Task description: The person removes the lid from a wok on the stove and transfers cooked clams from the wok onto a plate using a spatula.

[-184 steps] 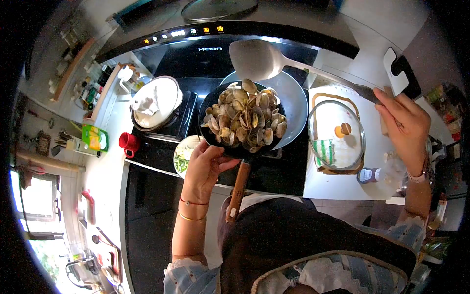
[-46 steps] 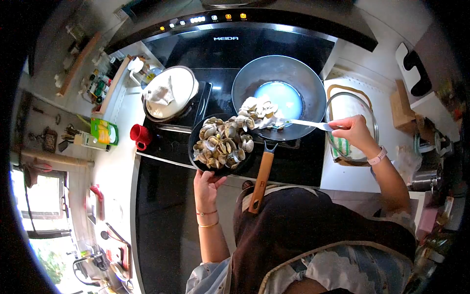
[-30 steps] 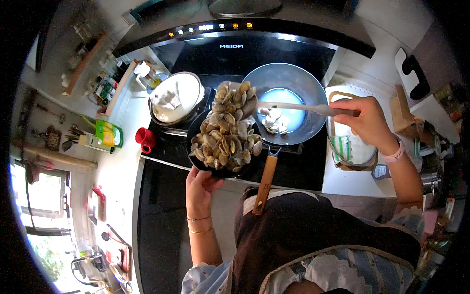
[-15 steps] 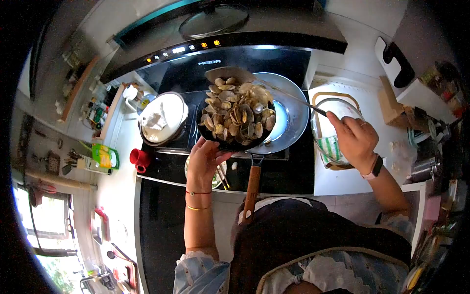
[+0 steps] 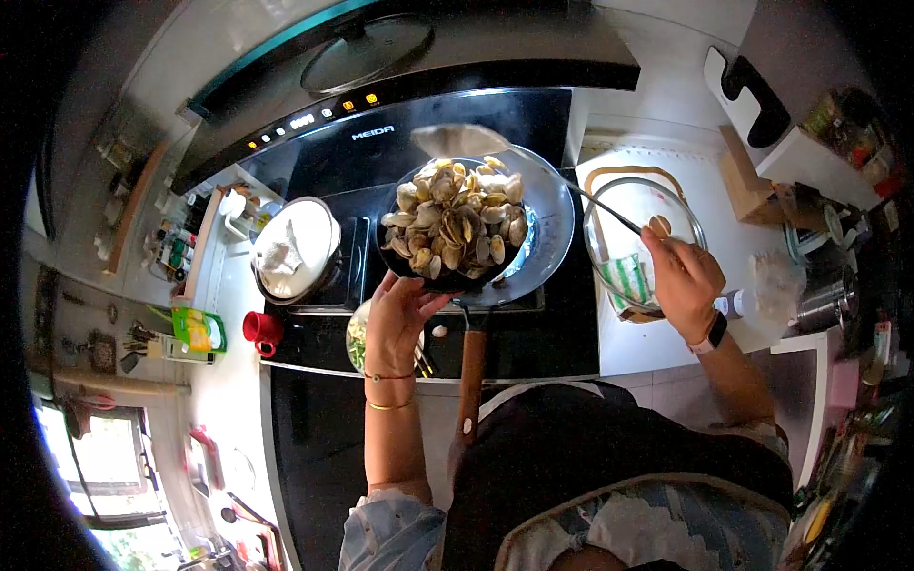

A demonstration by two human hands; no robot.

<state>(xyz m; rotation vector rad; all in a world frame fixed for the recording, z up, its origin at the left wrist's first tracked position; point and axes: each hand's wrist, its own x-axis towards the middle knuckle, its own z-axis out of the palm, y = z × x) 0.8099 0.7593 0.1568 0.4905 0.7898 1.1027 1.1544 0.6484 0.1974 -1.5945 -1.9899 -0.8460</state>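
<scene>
My left hand point(image 5: 398, 319) grips the near rim of a black plate point(image 5: 449, 284) heaped with clams point(image 5: 453, 219). The plate is held over the left part of a wok point(image 5: 554, 224), which hides that side of it. The wok's wooden handle point(image 5: 471, 385) points toward my body. My right hand point(image 5: 684, 284), off to the right, is closed around the long handle of a metal spatula point(image 5: 461, 140). Its blade hangs just beyond the far edge of the clams, slightly blurred.
Left of the wok stands a pot with a white lid point(image 5: 295, 249), a cloth on top. A red mug point(image 5: 263, 329) and a plate of chopped greens point(image 5: 359, 335) sit near the front. A glass lid point(image 5: 609, 214) lies at right, under the range hood point(image 5: 457, 71).
The spatula blade has lifted off the clams to beyond the plate's far edge. The clams on the plate are spread differently. The whole view has shifted slightly.
</scene>
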